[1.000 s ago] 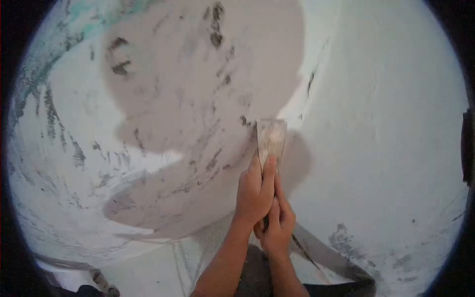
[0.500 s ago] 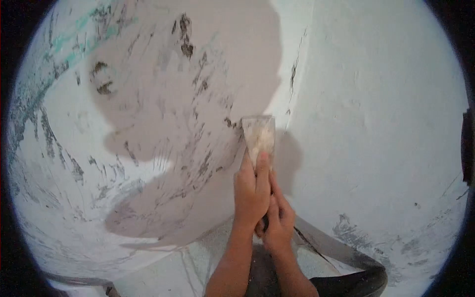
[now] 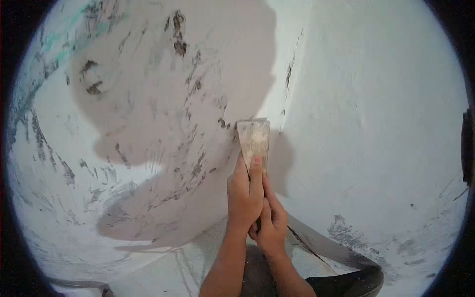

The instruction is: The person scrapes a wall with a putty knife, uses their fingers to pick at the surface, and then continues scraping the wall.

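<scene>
My left hand [image 3: 243, 195] is closed round a putty knife [image 3: 254, 136], its thumb stretched up along the smeared, whitish blade. Lower down and to the right, my right hand [image 3: 273, 225] is wrapped round the dark handle, which is mostly hidden by the fingers. The blade points up, its broad edge right at the wall corner, just right of a small dark chip [image 3: 222, 122]. A thin second edge shows behind the top of the blade. Above it to the right, a jagged crack [image 3: 289, 74] runs up the corner.
The left wall [image 3: 143, 99] has dark gouges, scrape marks and greenish patches, with a large shadow across it. To the right is a smoother pale wall [image 3: 376, 99], scuffed near its base. Below are a pale floor [image 3: 163, 272] and a dark-clothed leg [image 3: 346, 284].
The walls, both hands and the putty knife have shifted slightly left in view. The knife stays at nearly the same spot by the corner, still held in both hands.
</scene>
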Demonstrator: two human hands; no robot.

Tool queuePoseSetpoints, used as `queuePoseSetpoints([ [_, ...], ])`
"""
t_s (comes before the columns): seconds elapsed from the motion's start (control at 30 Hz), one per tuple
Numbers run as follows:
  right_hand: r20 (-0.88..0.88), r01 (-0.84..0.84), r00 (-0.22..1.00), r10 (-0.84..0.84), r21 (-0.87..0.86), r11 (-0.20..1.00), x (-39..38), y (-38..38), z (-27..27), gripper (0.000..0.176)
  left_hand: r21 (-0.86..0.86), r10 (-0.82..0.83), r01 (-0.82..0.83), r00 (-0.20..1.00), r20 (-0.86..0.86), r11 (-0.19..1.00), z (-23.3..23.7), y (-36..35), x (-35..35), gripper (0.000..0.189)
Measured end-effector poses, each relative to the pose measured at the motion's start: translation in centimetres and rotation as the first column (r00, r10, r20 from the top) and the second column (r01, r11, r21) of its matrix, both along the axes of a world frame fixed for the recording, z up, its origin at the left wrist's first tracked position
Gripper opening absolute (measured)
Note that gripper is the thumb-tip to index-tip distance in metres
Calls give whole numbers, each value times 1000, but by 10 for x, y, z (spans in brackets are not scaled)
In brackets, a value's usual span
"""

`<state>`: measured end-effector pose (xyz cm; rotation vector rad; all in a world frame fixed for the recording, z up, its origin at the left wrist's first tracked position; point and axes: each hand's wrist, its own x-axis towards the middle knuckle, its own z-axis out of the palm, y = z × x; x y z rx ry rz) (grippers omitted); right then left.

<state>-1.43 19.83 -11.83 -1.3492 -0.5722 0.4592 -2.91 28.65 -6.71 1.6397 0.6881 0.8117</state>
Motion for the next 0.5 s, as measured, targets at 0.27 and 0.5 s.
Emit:
queuePoseSetpoints([
  [0.27,27,-22,999,19,98,995,2,1,0,45,67,61,-73,985,160,995,-10,0,8,34],
  [0.5,70,-52,996,53,-19,998,7,-4,10,45,-16,24,-21,976,217,1000,-6,-1,9,35],
])
